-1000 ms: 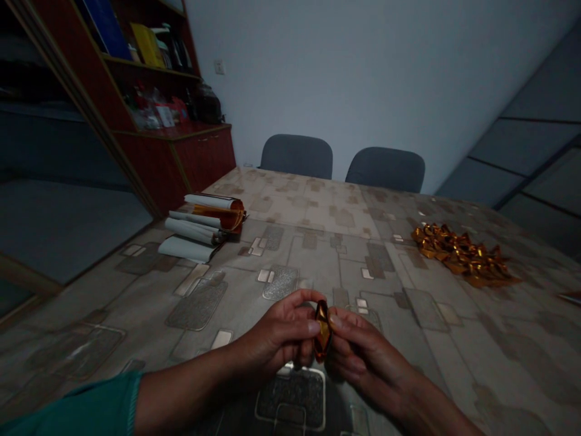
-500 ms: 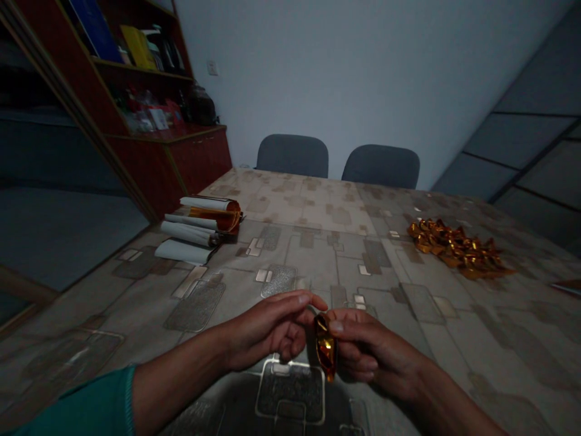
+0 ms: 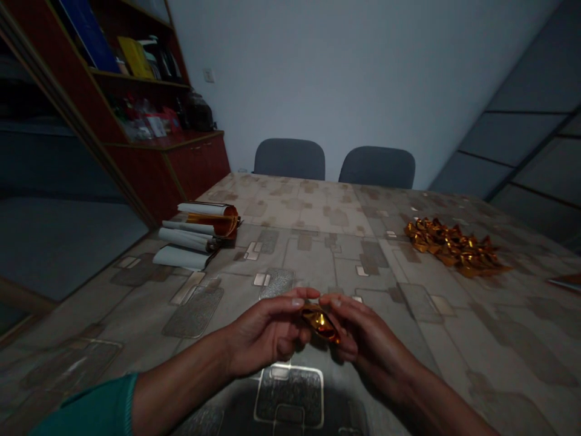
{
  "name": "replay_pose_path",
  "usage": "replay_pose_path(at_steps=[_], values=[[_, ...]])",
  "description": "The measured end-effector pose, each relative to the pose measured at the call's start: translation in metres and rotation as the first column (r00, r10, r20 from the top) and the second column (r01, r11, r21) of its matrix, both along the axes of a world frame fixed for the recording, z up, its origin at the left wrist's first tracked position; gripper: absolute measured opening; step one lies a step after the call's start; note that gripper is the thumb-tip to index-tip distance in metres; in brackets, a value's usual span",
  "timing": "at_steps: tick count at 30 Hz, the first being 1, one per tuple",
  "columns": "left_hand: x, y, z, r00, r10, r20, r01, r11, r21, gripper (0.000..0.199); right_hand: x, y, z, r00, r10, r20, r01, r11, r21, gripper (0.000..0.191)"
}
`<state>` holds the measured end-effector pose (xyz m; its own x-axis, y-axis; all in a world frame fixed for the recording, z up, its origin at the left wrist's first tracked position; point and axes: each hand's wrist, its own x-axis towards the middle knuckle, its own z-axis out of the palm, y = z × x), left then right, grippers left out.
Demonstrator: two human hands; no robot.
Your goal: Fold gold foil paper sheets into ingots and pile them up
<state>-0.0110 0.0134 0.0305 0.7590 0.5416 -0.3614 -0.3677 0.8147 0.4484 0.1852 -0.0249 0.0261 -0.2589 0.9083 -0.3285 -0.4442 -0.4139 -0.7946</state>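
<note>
Between my two hands, above the near part of the table, is a shiny gold foil piece (image 3: pixel 321 322), folded into a small boat-like shape and tilted down to the right. My left hand (image 3: pixel 275 330) pinches its left end between thumb and fingers. On its right side, my right hand (image 3: pixel 356 333) is closed around the other end. Several similar gold folded pieces (image 3: pixel 454 245) lie grouped at the right of the table. To the left rests a stack of curled sheets (image 3: pixel 195 239), pale on one side and gold on the other.
The table (image 3: pixel 308 203) has a patterned cover. Two grey chairs (image 3: pixel 290 158) stand at its far side before a wall. A red-brown cabinet (image 3: pixel 195 163) holds various items at the back left. A flat object (image 3: pixel 567 282) lies at the right edge.
The gold piece has turned from nearly upright to slanted. My left hand has closed on its left end, and my right hand has shifted around its right side. The view has shifted slightly.
</note>
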Motion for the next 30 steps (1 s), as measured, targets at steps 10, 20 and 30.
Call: replay_pose_path(at_steps=[10,20,30], values=[[0.010,-0.009,-0.010,0.984,0.138,0.109,-0.151,0.981,0.123,0.051,-0.008,-0.008,0.000,0.975,0.100,-0.197,-0.107,0.994,-0.023,0.029],[0.008,-0.014,-0.009,0.998,0.067,-0.006,-0.061,0.940,0.337,0.060,-0.007,-0.010,-0.003,0.959,0.104,-0.265,-0.115,0.993,-0.024,0.029],[0.009,-0.012,-0.015,0.994,0.101,-0.032,-0.079,0.905,0.417,0.059,-0.002,-0.009,-0.005,0.978,0.172,-0.120,-0.172,0.985,0.010,0.033]])
